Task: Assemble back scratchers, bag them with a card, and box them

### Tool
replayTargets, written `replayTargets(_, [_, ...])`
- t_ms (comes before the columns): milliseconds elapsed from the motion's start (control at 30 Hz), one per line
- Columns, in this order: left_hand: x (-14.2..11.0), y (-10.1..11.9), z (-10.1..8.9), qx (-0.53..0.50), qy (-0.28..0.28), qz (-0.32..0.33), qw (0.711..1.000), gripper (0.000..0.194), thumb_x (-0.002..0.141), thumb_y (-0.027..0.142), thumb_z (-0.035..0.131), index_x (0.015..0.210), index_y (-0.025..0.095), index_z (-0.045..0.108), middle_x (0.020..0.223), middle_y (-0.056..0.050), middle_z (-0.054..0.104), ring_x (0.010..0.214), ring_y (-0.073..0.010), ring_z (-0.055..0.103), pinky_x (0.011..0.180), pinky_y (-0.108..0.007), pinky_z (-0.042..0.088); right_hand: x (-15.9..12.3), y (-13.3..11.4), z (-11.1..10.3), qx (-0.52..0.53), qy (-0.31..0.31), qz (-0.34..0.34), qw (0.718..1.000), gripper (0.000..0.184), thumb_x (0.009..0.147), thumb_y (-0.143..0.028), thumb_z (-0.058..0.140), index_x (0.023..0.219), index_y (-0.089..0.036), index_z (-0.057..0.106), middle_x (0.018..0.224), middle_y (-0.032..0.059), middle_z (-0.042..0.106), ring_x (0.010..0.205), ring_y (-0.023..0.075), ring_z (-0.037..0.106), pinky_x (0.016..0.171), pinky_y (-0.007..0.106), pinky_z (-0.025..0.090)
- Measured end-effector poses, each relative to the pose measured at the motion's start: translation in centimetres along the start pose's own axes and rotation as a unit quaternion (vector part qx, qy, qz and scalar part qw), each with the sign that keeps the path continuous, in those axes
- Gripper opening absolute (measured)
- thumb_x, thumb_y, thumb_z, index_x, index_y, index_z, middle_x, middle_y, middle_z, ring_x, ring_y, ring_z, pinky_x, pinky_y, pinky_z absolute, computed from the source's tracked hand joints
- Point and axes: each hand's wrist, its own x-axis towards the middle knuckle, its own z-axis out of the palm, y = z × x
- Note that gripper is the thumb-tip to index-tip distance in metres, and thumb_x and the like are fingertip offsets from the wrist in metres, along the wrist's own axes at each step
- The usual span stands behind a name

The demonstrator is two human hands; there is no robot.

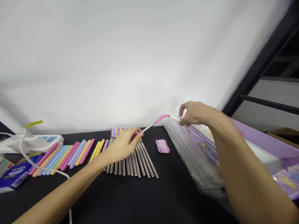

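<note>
- Bare right forearm (245, 165) nearest; its right hand (195, 113) curls at clear, crinkly plastic sleeves (189, 152), whether pinching film I cannot tell.
- Left hand (125, 141) pinches a slim metal rod with curved pink head (154, 123), near the sleeves; a light hold should suit its smooth shaft.
- Leftward: fanned silver rods (149, 158), rounded pastel sticks (62, 160), black bench (112, 202).

No text can be read; the white lettering (18, 168) on the blue packet (14, 181) is too blurred.
</note>
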Motion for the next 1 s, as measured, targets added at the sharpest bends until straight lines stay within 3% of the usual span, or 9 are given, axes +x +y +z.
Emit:
replayTargets(100, [0.2, 0.3, 0.0, -0.180, -0.007, -0.041, 0.983, 0.035, 0.097, 0.051, 0.037, 0.085, 0.020, 0.048, 0.067, 0.005, 0.047, 0.048, -0.0066, 0.038, 0.045, -0.021, 0.028, -0.6, -1.8, -0.3, 0.147, -0.028, -0.015, 0.989, 0.033, 0.060, -0.023, 0.080, 0.092, -0.020, 0.072, 0.067, 0.0039, 0.070, 0.063, 0.0198, 0.064, 0.054, 0.029, 0.048])
replayTargets(300, [0.5, 0.9, -1.0, -0.287, 0.025, -0.053, 0.956, 0.036, 0.091, 0.056, 0.048, 0.091, 0.020, 0.048, 0.077, 0.002, 0.059, 0.039, -0.0011, 0.025, 0.038, -0.019, 0.019, -0.5, -4.2, 3.1, 0.410, -0.144, -0.052, 0.899, 0.023, 0.071, -0.034, 0.079, 0.074, -0.015, 0.067, 0.095, 0.0096, 0.069, 0.094, 0.0206, 0.064, 0.081, 0.031, 0.056])
replayTargets(367, [0.4, 0.4, -2.0, -0.284, -0.010, -0.056, 0.957, 0.037, 0.093, 0.056, 0.045, 0.097, 0.021, 0.052, 0.062, 0.006, 0.047, 0.040, -0.0027, 0.023, 0.038, -0.019, 0.017, -0.3, -4.3, 4.3, 0.461, -0.198, -0.045, 0.864, 0.022, 0.073, -0.032, 0.078, 0.077, -0.015, 0.066, 0.099, 0.0105, 0.069, 0.098, 0.0225, 0.064, 0.086, 0.035, 0.057])
replayTargets(433, [0.3, -0.5, -3.4, -0.282, -0.046, -0.056, 0.957, 0.036, 0.093, 0.055, 0.045, 0.105, 0.022, 0.055, 0.055, 0.009, 0.027, 0.041, -0.0044, 0.019, 0.039, -0.019, 0.016, 0.0, -4.3, 5.1, 0.473, -0.215, -0.038, 0.853, 0.021, 0.075, -0.031, 0.078, 0.078, -0.015, 0.065, 0.095, 0.0104, 0.069, 0.094, 0.0220, 0.066, 0.087, 0.037, 0.058])
replayTargets(533, [-0.2, -1.8, -5.7, -0.254, -0.072, -0.062, 0.963, 0.037, 0.093, 0.051, 0.048, 0.118, 0.025, 0.052, 0.057, 0.009, 0.018, 0.042, -0.0053, 0.018, 0.039, -0.018, 0.015, 0.4, -4.0, 5.6, 0.449, -0.165, -0.035, 0.878, 0.027, 0.076, -0.038, 0.078, 0.076, -0.014, 0.066, 0.084, 0.0094, 0.069, 0.083, 0.0185, 0.067, 0.085, 0.035, 0.059])
replayTargets(633, [-0.7, -2.5, -7.8, -0.195, -0.124, -0.076, 0.970, 0.036, 0.094, 0.051, 0.047, 0.115, 0.023, 0.054, 0.060, 0.006, 0.039, 0.043, -0.0052, 0.031, 0.039, -0.018, 0.022, 0.8, -3.6, 5.7, 0.447, -0.115, -0.035, 0.886, 0.031, 0.078, -0.042, 0.076, 0.076, -0.013, 0.069, 0.083, 0.0106, 0.069, 0.083, 0.0187, 0.068, 0.082, 0.032, 0.060])
replayTargets(767, [-1.2, -2.3, -9.1, -0.145, -0.228, -0.077, 0.960, 0.034, 0.091, 0.049, 0.052, 0.092, 0.017, 0.061, 0.072, 0.000, 0.053, 0.052, -0.0064, 0.045, 0.047, -0.021, 0.036, 0.8, -3.4, 5.8, 0.483, -0.072, -0.040, 0.872, 0.027, 0.066, -0.020, 0.085, 0.085, -0.015, 0.067, 0.088, 0.0083, 0.069, 0.083, 0.0222, 0.070, 0.076, 0.034, 0.063])
replayTargets(900, [-1.2, -2.4, -9.0, -0.098, -0.250, -0.084, 0.960, 0.034, 0.089, 0.049, 0.056, 0.096, 0.017, 0.064, 0.072, 0.001, 0.052, 0.051, -0.0064, 0.044, 0.044, -0.020, 0.031, 0.6, -3.8, 6.0, 0.536, -0.001, -0.031, 0.844, 0.073, 0.059, -0.004, 0.083, 0.120, -0.026, 0.052, 0.081, -0.0004, 0.067, 0.078, 0.0206, 0.071, 0.082, 0.039, 0.062])
replayTargets(1000, [-1.1, -2.6, -8.8, -0.070, -0.258, -0.087, 0.960, 0.034, 0.089, 0.048, 0.056, 0.098, 0.017, 0.065, 0.074, 0.000, 0.054, 0.052, -0.0071, 0.047, 0.046, -0.021, 0.035, 0.7, -4.0, 6.3, 0.567, -0.011, 0.003, 0.824, 0.058, 0.066, -0.004, 0.077, 0.118, -0.019, 0.056, 0.080, 0.0021, 0.069, 0.085, 0.0186, 0.071, 0.094, 0.033, 0.057])
